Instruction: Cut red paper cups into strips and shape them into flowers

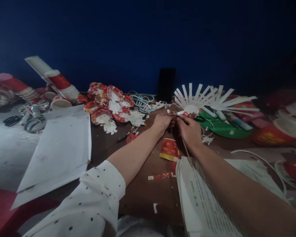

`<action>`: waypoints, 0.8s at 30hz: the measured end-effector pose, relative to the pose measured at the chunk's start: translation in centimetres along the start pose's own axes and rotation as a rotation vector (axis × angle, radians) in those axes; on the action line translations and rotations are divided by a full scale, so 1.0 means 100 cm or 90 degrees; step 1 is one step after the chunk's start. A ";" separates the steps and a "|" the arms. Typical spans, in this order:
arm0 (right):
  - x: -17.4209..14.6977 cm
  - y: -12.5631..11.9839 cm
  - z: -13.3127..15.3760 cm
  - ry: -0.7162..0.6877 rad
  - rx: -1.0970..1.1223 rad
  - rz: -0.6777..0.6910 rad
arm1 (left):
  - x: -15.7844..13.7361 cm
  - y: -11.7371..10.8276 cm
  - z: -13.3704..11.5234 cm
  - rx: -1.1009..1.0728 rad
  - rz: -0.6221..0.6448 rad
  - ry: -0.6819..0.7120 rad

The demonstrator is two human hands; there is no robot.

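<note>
Over the brown table, my left hand (164,122) and my right hand (189,130) meet, both with fingers pinched together. Between the fingertips is a small strip of white and red paper (181,113), its far end curling away. A thin tan strand (186,151) hangs below my right hand; whether the fingers grip it is hidden. Just behind the hands sits a paper cup cut into white strips (191,89), fanned outward. Another fanned cut cup (220,106) lies to its right. Under the wrists lies a red and gold cup piece (169,148).
Red and white paper figures (113,103) are heaped left of centre. Stacked paper cups (64,85) lean at the left, behind a large white board (61,144). At right are a green disc (230,130), a red cup (273,133) and a printed paper bag (199,197).
</note>
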State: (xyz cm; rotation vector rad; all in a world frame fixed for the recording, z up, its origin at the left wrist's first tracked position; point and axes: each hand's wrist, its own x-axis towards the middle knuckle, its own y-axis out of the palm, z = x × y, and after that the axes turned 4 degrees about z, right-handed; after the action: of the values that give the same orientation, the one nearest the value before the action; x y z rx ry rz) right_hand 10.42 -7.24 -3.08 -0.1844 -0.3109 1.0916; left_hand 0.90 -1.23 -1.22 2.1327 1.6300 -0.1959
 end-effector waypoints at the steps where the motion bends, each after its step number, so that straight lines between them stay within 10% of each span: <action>1: -0.001 0.000 -0.001 0.003 0.008 0.010 | 0.000 0.000 0.000 -0.001 -0.001 0.002; 24: 0.008 -0.005 -0.003 0.040 0.000 0.023 | 0.001 -0.009 0.005 -0.072 0.098 0.011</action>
State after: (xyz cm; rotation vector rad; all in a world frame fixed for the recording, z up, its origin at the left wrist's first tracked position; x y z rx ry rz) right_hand 11.32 -6.80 -3.12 -0.2249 -0.2531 1.1197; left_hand 0.16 -1.18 -1.89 2.1671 1.4420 -0.0363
